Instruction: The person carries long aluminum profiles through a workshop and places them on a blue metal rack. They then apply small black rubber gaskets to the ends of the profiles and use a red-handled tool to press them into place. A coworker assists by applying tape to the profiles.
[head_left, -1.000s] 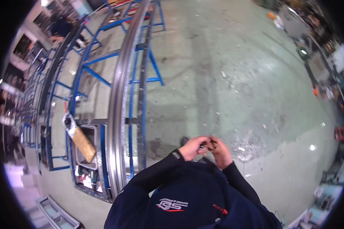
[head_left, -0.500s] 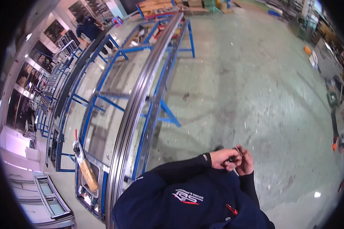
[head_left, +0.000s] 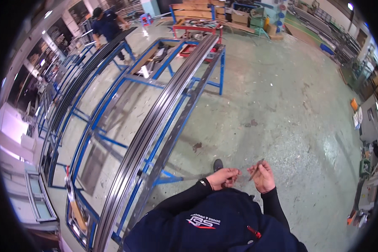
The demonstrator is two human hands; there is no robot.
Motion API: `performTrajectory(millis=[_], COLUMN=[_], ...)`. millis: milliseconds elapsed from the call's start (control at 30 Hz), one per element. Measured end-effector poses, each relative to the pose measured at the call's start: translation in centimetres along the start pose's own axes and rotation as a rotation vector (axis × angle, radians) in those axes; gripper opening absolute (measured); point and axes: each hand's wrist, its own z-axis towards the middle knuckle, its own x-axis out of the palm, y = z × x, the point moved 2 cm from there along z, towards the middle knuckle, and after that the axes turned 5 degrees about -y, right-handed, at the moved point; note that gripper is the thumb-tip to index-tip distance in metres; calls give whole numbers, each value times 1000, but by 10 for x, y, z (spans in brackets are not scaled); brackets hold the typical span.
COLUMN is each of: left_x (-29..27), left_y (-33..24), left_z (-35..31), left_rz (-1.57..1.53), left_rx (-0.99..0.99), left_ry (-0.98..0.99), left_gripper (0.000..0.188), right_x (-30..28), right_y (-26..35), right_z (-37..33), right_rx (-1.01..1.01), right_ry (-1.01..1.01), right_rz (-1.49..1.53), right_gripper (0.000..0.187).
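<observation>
My left hand [head_left: 223, 178] is in front of my body with its fingers closed in a pinch. A small dark thing shows under those fingers, too small to name. Just to its right, apart from it, my right hand [head_left: 264, 180] grips a thin brownish strip [head_left: 256, 170] between thumb and fingers. Its upper end sticks up past the fingertips. To the left of both hands, long dark grey metal profiles [head_left: 155, 112] lie side by side along a blue-framed workbench [head_left: 172, 130]. Neither hand touches them.
Another person [head_left: 107, 27] stands by a second rack of dark profiles [head_left: 77, 84] at the far left. A red cart [head_left: 197, 28] stands beyond the bench's far end. A tool with a wooden handle [head_left: 77, 215] rests on the frame at near left. My shoe [head_left: 217, 164] shows beyond my left hand.
My hands were together and have moved apart, the left one shifting left. The thin strip now shows plainly in my right hand. The view has tilted up and shows more of the far end.
</observation>
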Motion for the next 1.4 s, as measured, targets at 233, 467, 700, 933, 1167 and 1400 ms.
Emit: performTrajectory(millis=[233,467,700,933,1167,1400], left_x=[43,79,78,-8,-76,-79], left_y=[-225,-380,-542,-663,-754,-817], left_z=[153,320,413,467,480,473], left_rz=[366,413,66,-225,-441,-461], left_rx=[-29,-32,148,606,766,906], left_ry=[110,372,156,-79,-381,-642], left_gripper=[31,19,11,14,9,12], right_x=[13,0,29,47,65,104], right_y=[95,190,253,250,177,78], right_z=[200,418,656,879,1022,1164], right_rx=[-45,110,359,340,551,505], right_ry=[-101,186,385,221,63,166], right_rz=[-52,-140,-204,-450,-438,-696], right_gripper=[11,22,30,21,26,33])
